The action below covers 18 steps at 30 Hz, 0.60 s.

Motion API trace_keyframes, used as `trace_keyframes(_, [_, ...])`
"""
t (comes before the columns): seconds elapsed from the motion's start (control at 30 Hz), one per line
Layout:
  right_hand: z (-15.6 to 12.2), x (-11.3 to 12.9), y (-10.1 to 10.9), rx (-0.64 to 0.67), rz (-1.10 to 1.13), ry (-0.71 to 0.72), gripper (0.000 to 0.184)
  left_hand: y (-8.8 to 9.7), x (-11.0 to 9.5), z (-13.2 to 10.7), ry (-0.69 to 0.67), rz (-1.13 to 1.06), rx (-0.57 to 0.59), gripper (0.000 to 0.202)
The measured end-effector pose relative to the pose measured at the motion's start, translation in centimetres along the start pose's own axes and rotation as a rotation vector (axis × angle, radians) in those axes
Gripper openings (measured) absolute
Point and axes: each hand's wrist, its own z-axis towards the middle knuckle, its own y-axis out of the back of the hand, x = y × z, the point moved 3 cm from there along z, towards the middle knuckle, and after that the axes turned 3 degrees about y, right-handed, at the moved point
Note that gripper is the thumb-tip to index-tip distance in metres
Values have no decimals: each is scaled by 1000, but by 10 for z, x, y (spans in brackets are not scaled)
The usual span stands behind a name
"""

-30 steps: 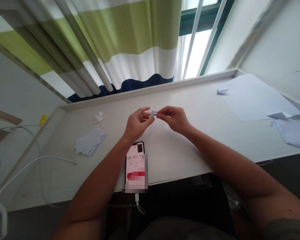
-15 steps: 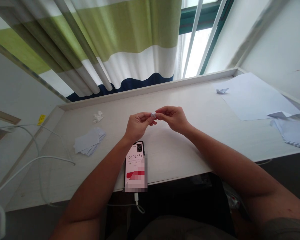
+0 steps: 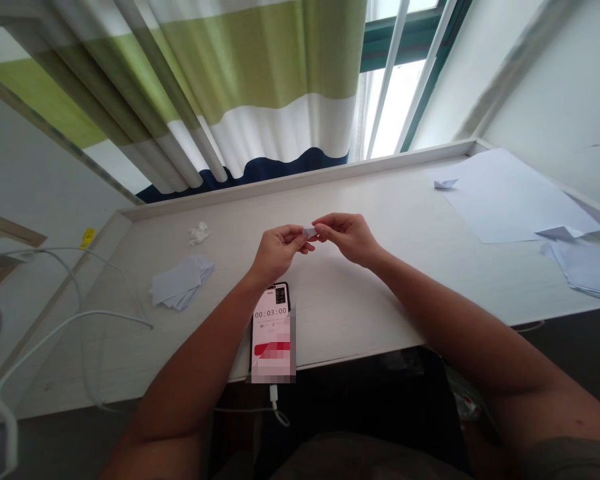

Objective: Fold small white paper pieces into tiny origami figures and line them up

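Paper scrap, folded small, sits pinched between left hand and right hand, both grips clenched on it, just above a phone showing 00:03:00 on the white surface. Left of the phone lie a stack of paper slips and crumpled tissue; far right of it, a small paper boat rests on a paper sheet.

Left hand, right hand; fingertips pinched
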Motion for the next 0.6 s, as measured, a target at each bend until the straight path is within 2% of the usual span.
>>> trace_keyframes(0.27, [-3, 3, 2, 5, -238, 31, 34, -1, 1, -1, 10, 19, 25, 34])
trace_keyframes(0.6, [-4, 7, 1, 2, -232, -60, 34, -5, 0, -4, -28, 74, 4, 37])
